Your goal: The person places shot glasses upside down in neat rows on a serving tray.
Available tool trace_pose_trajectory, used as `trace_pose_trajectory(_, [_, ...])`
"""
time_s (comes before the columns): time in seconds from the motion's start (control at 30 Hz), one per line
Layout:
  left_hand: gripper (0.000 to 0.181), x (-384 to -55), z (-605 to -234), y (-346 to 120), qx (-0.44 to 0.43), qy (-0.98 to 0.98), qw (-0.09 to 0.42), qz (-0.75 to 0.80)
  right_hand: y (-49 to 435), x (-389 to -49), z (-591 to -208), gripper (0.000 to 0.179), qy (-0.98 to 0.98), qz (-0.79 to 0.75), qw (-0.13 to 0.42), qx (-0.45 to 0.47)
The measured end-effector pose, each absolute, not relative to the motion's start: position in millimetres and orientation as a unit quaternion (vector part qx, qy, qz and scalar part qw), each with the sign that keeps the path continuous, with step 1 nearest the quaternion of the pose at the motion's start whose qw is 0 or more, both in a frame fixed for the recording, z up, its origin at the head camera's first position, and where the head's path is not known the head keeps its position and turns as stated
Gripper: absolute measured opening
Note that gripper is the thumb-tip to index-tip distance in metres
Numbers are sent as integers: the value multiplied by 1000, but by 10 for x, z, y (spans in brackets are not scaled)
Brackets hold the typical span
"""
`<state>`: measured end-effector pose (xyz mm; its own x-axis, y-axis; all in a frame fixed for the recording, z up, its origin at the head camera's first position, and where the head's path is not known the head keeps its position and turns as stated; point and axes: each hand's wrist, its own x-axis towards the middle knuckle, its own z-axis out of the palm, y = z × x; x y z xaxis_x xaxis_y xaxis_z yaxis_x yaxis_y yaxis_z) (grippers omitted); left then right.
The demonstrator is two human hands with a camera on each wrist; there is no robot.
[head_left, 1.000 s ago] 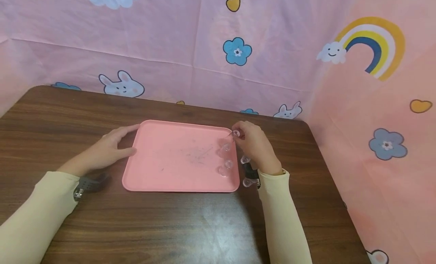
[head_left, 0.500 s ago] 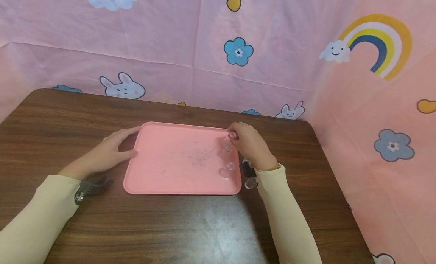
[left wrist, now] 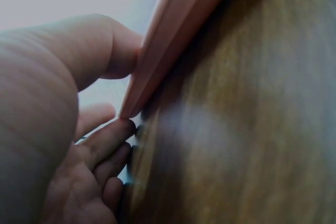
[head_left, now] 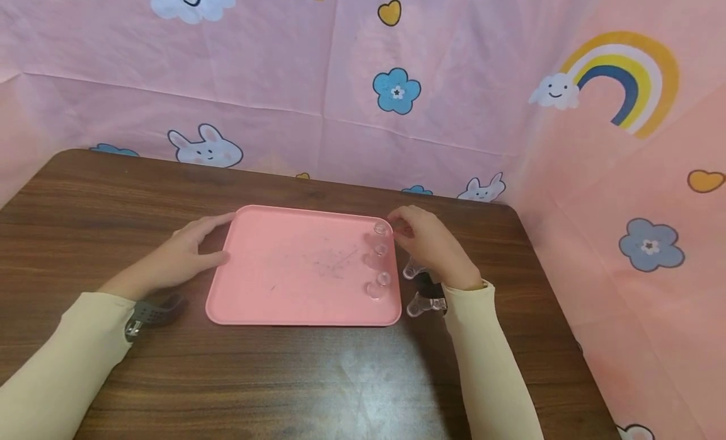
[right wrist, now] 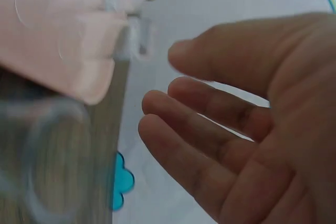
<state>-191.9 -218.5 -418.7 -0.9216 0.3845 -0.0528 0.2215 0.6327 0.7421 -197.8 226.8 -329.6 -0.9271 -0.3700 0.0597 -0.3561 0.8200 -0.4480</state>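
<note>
Placing seems done; centre-right, the right hand (head_left: 430, 244) gapes empty; left hand (head_left: 172, 258), wide, touches pink tray (head_left: 272, 254); withdrawal should spare transparent pieces (head_left: 383, 278).

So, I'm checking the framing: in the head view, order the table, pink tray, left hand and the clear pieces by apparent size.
1. Table
2. Pink tray
3. Left hand
4. Clear pieces: too alike to rank among themselves

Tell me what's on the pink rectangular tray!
Three small, clear, round-topped objects sit in a row along the right side of the tray. Dark marks show near its middle. Whatever is underneath is covered, so I can't see it.
</note>
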Motion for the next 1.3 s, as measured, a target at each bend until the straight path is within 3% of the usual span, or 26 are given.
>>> trace_pose_trajectory(0.43, [76, -1883, -4173, -2211, 179, 900, 96, 386, 2695, -1701, -3279, 39, 934, -307, -39, -180])
trace_pose_trajectory(0.77, [72, -1889, -4195, -2264, 192, 882, 112, 416, 2770, -1683, -3353, 37, 939, -283, 0, -192])
trace_pose_trajectory(1.3, [92, -1871, -4164, -2369, 227, 873, 126, 414, 2798, -1658, -3335, 44, 942, -274, 72, -181])
